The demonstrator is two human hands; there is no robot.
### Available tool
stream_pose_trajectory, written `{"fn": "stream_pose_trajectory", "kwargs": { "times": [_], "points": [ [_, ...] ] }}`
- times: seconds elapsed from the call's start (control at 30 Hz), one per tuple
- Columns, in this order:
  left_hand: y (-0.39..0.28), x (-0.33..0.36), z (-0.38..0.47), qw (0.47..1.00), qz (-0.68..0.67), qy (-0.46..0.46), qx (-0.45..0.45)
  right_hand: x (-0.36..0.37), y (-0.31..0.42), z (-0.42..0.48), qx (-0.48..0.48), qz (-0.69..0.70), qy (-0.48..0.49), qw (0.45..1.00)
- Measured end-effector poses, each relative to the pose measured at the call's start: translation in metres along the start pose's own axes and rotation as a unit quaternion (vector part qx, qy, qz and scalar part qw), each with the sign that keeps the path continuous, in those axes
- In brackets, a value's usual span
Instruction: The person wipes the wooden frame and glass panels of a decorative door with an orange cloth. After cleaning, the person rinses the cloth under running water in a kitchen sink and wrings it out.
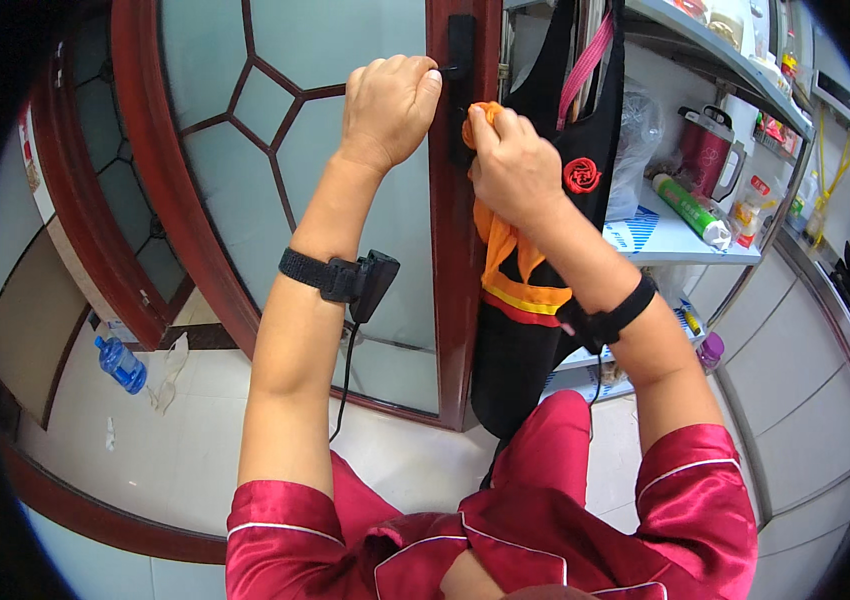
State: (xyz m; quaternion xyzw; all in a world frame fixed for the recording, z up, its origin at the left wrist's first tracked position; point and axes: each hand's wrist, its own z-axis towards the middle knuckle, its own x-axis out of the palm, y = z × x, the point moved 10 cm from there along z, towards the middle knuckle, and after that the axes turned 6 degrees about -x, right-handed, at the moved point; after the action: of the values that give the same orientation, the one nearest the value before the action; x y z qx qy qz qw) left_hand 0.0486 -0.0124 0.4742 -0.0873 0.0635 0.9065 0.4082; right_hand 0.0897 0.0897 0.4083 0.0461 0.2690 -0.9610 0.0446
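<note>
My left hand (393,109) is raised at the edge of a red-brown door frame (453,315) with frosted glass panels. Its fingers are curled around a thin black piece beside a black fitting (460,41); what exactly they hold is mostly hidden. To its right, my right hand (519,165) grips a bunched orange cloth (483,120), whose loose ends hang below the fist. Just behind hangs a black fabric item (511,375) with orange, yellow and red bands and a red rosette (582,175). A pink strap (585,71) shows above.
Metal shelves (702,259) at the right carry a dark red insulated jug (708,150), a green roll (691,210) and plastic bags. A kitchen counter (830,300) runs along the far right. On the tiled floor at left lies a blue plastic bottle (122,365).
</note>
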Motion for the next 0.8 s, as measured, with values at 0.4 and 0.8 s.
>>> {"fn": "stream_pose_trajectory", "kwargs": {
  "times": [0.4,0.8],
  "points": [
    [0.002,-0.004,-0.004,0.999,-0.019,-0.035,0.011,-0.007,-0.021,0.042,-0.02,-0.097,0.001,0.995],
    [0.009,-0.01,-0.007,0.997,-0.053,-0.048,-0.002,-0.067,-0.048,0.091,-0.029,0.101,-0.103,0.989]
  ]
}}
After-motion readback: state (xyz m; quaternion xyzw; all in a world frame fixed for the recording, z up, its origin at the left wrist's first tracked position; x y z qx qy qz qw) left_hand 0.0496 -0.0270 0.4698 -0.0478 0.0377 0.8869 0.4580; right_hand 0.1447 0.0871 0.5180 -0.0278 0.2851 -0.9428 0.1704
